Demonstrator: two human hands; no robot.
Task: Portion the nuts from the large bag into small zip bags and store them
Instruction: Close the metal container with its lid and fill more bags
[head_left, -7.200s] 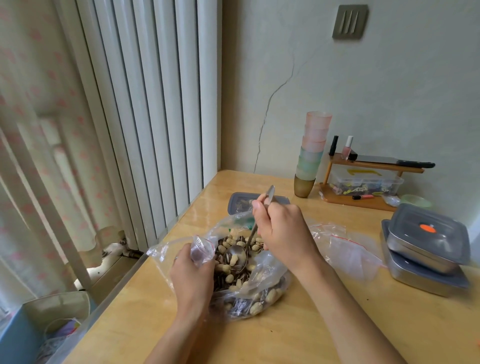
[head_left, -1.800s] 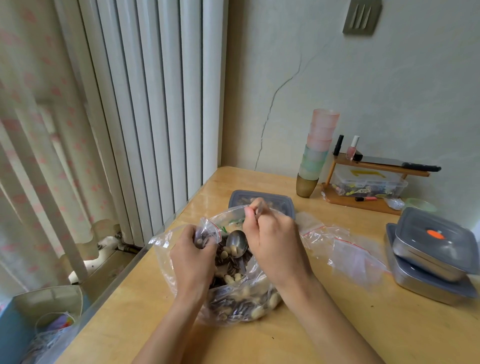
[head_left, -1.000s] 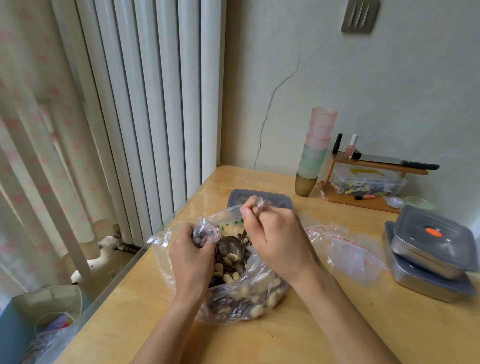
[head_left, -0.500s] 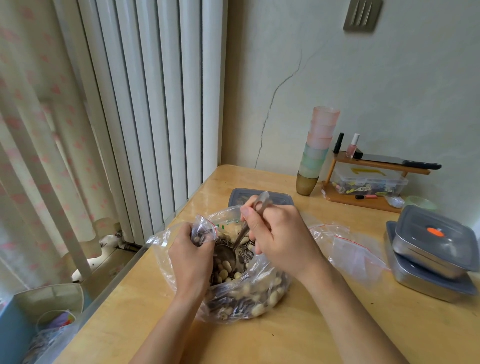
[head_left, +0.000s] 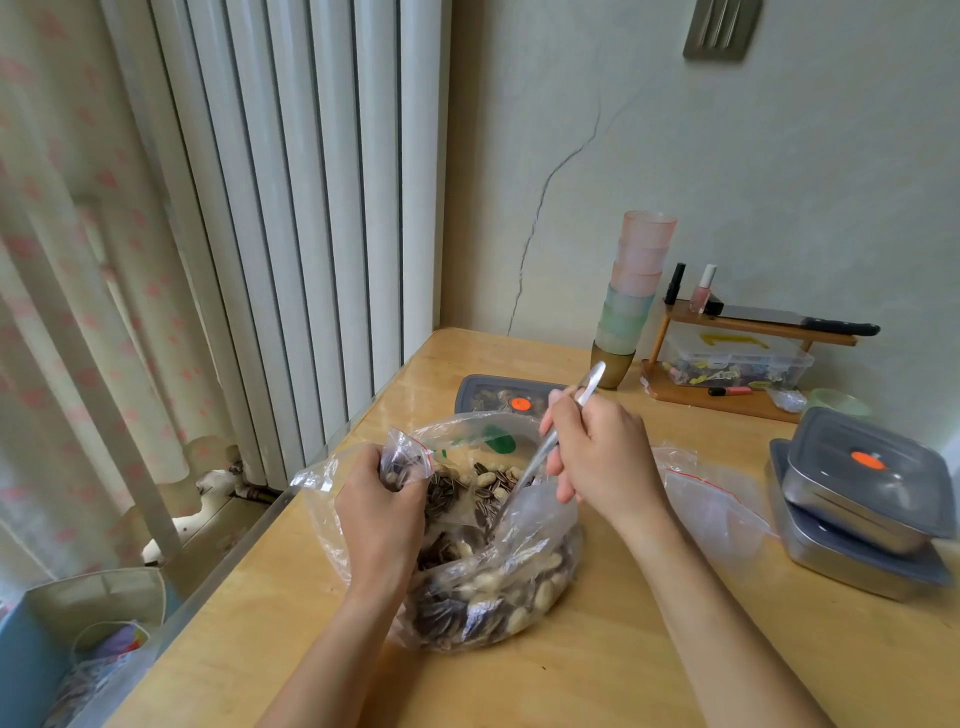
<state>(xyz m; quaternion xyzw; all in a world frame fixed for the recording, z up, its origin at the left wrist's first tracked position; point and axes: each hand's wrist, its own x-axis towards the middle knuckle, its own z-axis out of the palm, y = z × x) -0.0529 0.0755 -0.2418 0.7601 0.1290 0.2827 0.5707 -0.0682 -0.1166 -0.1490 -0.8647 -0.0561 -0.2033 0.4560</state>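
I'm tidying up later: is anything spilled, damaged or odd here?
No clear spill on the wooden table. A long crack runs up the pale wall behind it, and a black-handled kitchen knife lies on the small wooden rack beside nail-polish bottles.

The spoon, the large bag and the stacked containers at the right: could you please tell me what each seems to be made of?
Spoon: likely polished metal, silvery with bright glints along its handle.
Large bag: thin clear plastic film, glossy and wrinkled, nuts showing through.
Stacked containers: metal bodies, probably steel, dull sheen; matt grey lids look plastic.
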